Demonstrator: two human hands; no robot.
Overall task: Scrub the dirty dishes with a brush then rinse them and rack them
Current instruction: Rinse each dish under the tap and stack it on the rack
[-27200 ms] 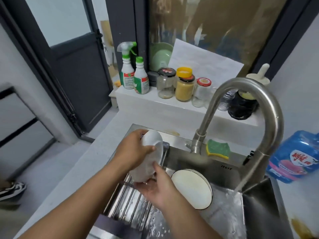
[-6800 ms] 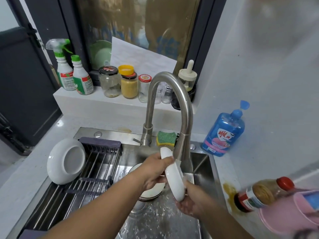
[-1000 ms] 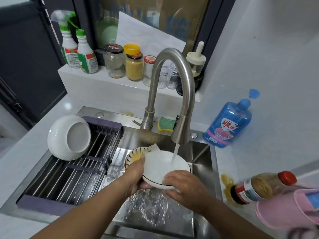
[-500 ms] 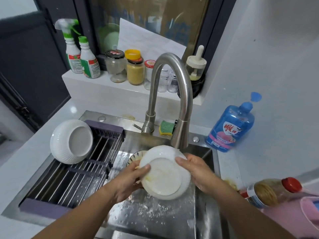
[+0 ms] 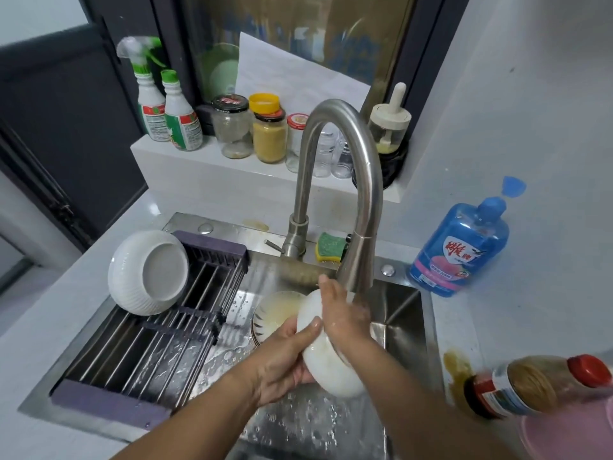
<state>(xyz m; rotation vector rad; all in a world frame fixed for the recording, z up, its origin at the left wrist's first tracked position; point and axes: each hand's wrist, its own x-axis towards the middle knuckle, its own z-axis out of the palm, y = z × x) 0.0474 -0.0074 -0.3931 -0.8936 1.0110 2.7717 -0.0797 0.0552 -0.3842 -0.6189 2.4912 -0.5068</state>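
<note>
Plate [image 5: 328, 370], white, on edge above sink [image 5: 398, 313]: left hand [image 5: 282, 360] grips near rim, thumb curled over; right hand [image 5: 345, 322] presses flat on far face under tap [image 5: 356, 270]. Step judged: rinsing. Next: carry left to rack [image 5: 132, 360], needing a firm wet grip. Behind, in sink: 1 dirty bowl [image 5: 277, 310], yellowish residue inside. On rack: 1 white bowl [image 5: 149, 273], on its side, base showing.

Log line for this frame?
stage: rinse | left hand: grips white plate | right hand: flat on plate face, under faucet | rack: white bowl | sink: dirty bowl
</note>
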